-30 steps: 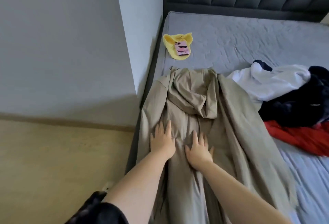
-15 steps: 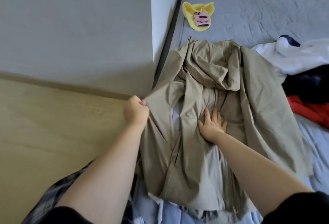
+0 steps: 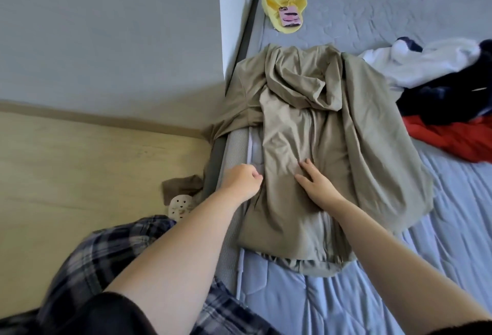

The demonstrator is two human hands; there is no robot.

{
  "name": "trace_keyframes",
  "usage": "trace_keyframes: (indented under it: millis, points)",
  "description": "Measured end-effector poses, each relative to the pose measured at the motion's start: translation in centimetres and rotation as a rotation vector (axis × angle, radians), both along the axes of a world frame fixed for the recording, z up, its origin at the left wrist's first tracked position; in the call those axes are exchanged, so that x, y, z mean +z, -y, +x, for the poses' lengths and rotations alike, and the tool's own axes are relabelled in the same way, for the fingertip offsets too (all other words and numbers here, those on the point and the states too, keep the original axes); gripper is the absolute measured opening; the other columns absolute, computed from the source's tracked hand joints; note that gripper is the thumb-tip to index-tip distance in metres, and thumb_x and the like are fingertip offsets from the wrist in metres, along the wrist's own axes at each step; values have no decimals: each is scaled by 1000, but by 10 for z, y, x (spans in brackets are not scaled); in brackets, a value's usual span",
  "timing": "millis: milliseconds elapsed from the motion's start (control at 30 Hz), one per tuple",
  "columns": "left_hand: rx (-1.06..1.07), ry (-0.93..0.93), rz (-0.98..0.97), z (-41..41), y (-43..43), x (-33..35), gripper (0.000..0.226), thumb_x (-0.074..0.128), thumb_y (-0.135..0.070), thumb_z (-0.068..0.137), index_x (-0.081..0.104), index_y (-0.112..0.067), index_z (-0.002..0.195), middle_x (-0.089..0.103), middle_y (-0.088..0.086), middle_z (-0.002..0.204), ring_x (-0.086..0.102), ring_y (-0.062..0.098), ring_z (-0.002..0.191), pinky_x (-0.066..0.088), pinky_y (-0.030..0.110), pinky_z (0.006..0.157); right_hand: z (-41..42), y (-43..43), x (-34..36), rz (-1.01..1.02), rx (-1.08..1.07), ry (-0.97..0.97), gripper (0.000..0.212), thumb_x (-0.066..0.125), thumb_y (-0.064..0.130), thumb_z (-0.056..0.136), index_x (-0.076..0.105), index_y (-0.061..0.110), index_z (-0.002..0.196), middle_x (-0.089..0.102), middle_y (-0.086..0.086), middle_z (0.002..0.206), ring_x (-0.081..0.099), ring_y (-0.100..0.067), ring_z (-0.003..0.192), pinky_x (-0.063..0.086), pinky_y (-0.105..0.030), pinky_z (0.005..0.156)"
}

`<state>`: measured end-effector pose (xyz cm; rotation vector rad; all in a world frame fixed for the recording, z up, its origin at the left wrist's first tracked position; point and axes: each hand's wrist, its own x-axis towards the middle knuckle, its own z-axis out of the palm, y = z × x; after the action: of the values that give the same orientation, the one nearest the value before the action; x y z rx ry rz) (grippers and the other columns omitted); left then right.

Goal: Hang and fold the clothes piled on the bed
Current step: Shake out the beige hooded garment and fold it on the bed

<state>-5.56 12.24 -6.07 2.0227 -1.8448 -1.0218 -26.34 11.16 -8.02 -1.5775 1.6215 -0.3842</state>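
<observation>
A beige hooded jacket [image 3: 359, 148] lies spread on the grey-blue bed [image 3: 399, 14], hood at the far end and hem toward me. Its left panel is folded inward over the middle, and its left sleeve [image 3: 229, 124] hangs off the bed's edge. My left hand [image 3: 243, 178] is curled at the jacket's left edge, fingers pinching the fabric there. Beside it, my right hand [image 3: 316, 182] lies flat on the jacket's middle, pressing it down. To the right is a pile of white [image 3: 426, 62], dark navy [image 3: 447, 100] and red [image 3: 452, 140] clothes.
A yellow cloth with a pink phone [image 3: 290, 14] on it lies near the bed's far left corner. A wall corner [image 3: 226, 41] juts in beside the bed. On the wooden floor lie a white slipper [image 3: 179, 205] and a brown cloth [image 3: 183, 185].
My left hand pulled the jacket's left side outward, then carried it back in over the middle. My right hand stayed flat on the jacket. The camera tilted down.
</observation>
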Motion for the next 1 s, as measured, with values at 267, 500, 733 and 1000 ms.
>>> trace_keyframes:
  millis: [267, 500, 733, 1000]
  points:
    - [-175, -43, 335, -10, -34, 1, 21, 69, -31, 84, 61, -13, 75, 67, 7, 82, 67, 22, 77, 49, 26, 57, -22, -65, 25, 97, 421, -177, 99, 72, 51, 76, 15, 24, 152, 0, 6, 160, -1, -7, 146, 6, -26, 118]
    - [-17, 76, 228, -30, -55, 2, 64, 63, -37, 86, 32, -13, 137, 39, 14, 135, 47, 35, 120, 42, 39, 89, -11, -91, 19, -37, 633, -540, 124, 74, 65, 60, -3, 32, 152, -17, 3, 159, -19, -14, 145, -2, -44, 119]
    - [468, -581, 567, -10, -55, 17, 17, 50, 2, 92, 51, -4, 77, 49, 7, 59, 46, 10, 41, 38, 17, 38, -11, -99, 16, -369, 360, -391, 65, 69, 21, 73, 50, 16, 135, 45, -9, 143, 39, -28, 133, 29, -39, 109]
    - [136, 421, 55, 11, -63, 22, 9, 46, -10, 91, 52, -9, 98, 57, 6, 95, 58, 26, 89, 41, 32, 64, -23, -100, 16, -90, 237, -614, 74, 56, 16, 77, 31, 22, 146, 19, -4, 157, 17, -21, 144, 23, -40, 114]
